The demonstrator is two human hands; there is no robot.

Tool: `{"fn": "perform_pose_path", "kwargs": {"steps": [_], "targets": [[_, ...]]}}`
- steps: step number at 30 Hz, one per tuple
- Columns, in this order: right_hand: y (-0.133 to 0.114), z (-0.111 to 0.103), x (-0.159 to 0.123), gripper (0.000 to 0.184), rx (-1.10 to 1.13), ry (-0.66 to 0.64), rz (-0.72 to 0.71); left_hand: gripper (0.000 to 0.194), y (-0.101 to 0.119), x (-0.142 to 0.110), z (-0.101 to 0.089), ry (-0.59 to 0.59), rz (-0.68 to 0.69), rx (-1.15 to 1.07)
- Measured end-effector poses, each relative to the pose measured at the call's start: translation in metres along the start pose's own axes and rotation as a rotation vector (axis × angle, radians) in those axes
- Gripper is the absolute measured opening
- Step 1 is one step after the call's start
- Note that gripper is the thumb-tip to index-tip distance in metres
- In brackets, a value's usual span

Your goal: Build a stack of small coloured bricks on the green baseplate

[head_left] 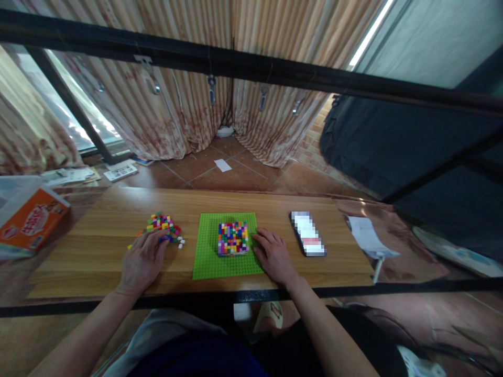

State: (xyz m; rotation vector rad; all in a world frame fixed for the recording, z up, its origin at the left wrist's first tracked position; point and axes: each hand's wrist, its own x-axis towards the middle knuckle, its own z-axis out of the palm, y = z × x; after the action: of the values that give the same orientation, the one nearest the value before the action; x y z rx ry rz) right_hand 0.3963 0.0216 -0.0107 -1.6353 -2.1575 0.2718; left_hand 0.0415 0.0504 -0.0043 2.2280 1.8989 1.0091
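In the head view, one left hand [141, 262] is reaching over one pile [160, 222] of bricks, too many and too small to count, and one right hand [275, 256] is resting at the right edge of one green mat [207, 246]. One many-coloured block [233, 238] is sitting near the mat's middle. The left fingers are curling by some blue bricks [167, 237]; whether they are gripping one, I cannot tell. The right hand is lying loose, gripping nothing, its fingertips pointing toward the block, just beside it. A few white bricks [181, 242] are lying right of the pile. One phone [308, 234] is lying right of that hand. One tub [33, 220] with an orange label is standing at the far left, its contents hidden. Table [98, 225] wood is showing left of the pile, between pile and mat, and around the phone. A black bar [251, 296] is running along the table's near edge.
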Motion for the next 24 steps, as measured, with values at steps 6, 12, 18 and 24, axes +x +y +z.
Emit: {"fn": "perform_pose_path", "kwargs": {"steps": [6,12,18,24], "targets": [[0.001,0.001,0.000,0.033,-0.012,-0.005,0.009,0.013,0.034,0.025,-0.019,0.106,-0.707,-1.045],[0.004,0.003,-0.001,0.033,-0.020,0.000,-0.010,0.030,0.042,0.032,-0.032,-0.025,-1.142,-1.591],[0.009,0.008,-0.002,0.034,-0.041,0.003,-0.031,0.028,0.045,0.022,-0.029,0.001,-1.215,-1.578],[0.009,0.008,-0.002,0.034,-0.052,0.007,-0.036,0.031,0.049,0.021,-0.036,-0.087,-1.098,-1.514]]}}
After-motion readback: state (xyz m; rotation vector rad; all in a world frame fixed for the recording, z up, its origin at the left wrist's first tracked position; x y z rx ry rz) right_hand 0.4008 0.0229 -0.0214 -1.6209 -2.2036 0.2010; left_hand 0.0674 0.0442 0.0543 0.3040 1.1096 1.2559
